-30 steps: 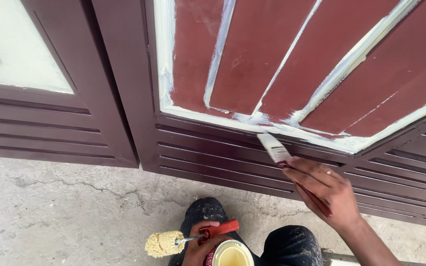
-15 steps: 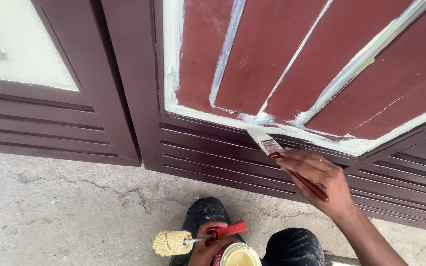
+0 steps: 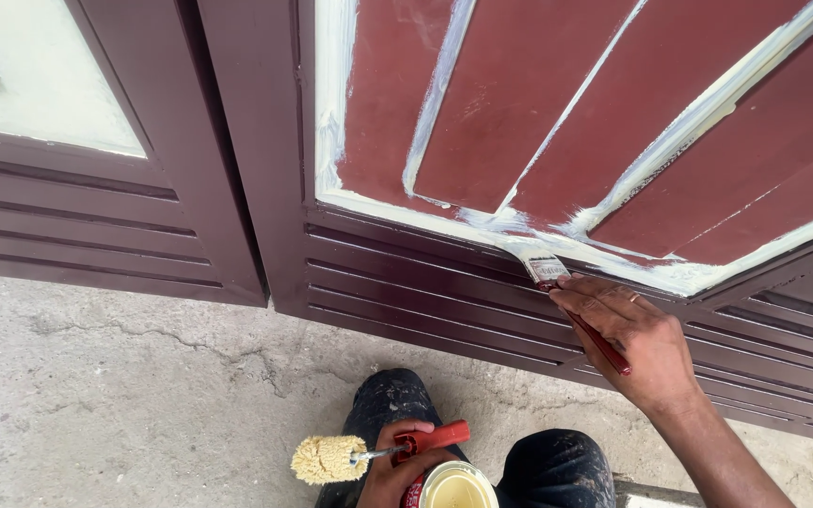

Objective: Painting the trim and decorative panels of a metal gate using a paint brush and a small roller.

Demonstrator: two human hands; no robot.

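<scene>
A person's right hand (image 3: pixel 634 337) pinches a small paintbrush (image 3: pixel 557 282) by its slim red handle, fingers wrapped close behind the metal ferrule, the bristles pressed against the bottom edge of a red-brown panel on a dark maroon metal gate (image 3: pixel 265 188), where pale cream paint (image 3: pixel 425 212) already outlines the frame and the slanting bars. Lower in the view, the left hand (image 3: pixel 397 468) closes its grip around an open paint tin (image 3: pixel 454 487) and, with it, the red handle of a mini roller (image 3: pixel 331 457), whose fluffy cream sleeve juts out to the left above the cracked concrete floor (image 3: pixel 124 395). Dark, paint-flecked trousers (image 3: pixel 557 466) at both knees flank the tin. The brush looks light and stiff in the handle but soft at the tip, so a hold near the ferrule likely gives the best control along the narrow edge; wet paint could make the handle slick. The tin, apparently holding cream paint, probably weighs more and could slop if tilted, and is best steadied around its body, as the closed left hand does here.
</scene>
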